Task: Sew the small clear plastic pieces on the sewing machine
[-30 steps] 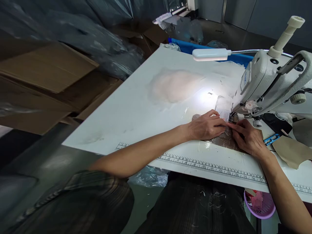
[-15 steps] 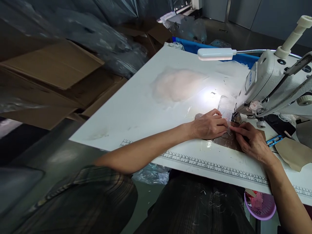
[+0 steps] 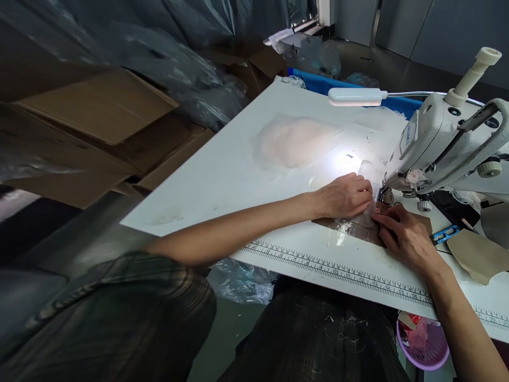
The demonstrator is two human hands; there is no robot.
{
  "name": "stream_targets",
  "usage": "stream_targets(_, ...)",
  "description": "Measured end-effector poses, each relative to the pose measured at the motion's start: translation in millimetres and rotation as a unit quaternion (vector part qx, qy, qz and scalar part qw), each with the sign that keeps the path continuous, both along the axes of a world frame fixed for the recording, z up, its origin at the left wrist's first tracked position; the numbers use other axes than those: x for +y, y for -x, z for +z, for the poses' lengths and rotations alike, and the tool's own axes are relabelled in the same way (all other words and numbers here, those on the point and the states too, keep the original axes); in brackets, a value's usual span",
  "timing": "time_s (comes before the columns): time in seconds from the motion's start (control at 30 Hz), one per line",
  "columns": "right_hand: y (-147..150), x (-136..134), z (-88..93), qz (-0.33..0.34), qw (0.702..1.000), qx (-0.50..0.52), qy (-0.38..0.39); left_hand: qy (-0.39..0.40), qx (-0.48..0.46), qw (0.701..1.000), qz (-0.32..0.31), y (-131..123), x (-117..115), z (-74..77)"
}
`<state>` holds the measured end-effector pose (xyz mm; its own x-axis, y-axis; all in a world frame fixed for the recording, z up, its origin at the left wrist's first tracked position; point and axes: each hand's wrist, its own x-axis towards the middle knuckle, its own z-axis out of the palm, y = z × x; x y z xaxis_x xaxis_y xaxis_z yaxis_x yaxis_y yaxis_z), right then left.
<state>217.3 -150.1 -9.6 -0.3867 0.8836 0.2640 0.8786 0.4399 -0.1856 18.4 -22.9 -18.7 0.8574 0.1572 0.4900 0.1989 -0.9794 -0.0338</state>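
Note:
A piece of thin, see-through fabric lies under the sewing machine's needle area, on a shiny brown plate. With fingers curled and pressed together, my left hand grips the fabric just left of the presser foot. My right hand is closed in front of the foot, thumb and forefinger at the fabric's near edge. A small reddish mark shows by the right fingertips. The sewing machine stands over both hands; the fingers partly hide the fabric.
A lamp lights the white table, which has a ruler strip along its front. Pale sheer fabric lies at the back. Blue snips and tan paper are right; cardboard boxes left; a purple basket below.
My left hand has slid slightly away from me beside the presser foot, uncovering more of the brown plate. My right hand stays close to the same spot. The whole view has shifted a little.

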Motion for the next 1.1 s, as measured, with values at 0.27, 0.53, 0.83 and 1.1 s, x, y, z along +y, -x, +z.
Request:
stream_targets(0.27, 0, 0, -1.4, 0.002, 1.000, -0.007, -0.015, -0.027, 0.024, 0.999, 0.016, 0, -2, -8.4)
stream_targets(0.53, 0, 0, -1.5, 0.001, 1.000, -0.002, -0.007, -0.035, 0.068, 0.997, 0.026, -3, -2, -4.3)
stream_targets(0.83, 1, 0, -4.7, -0.003, 1.000, -0.022, -0.022, -0.005, 0.106, 0.993, 0.047, -6, -10, 3.8)
stream_targets(1.1, 6, -3, -6.9, -0.013, 0.999, -0.027, -0.030, 0.078, 0.055, 0.995, 0.030, -2, -2, -4.5)
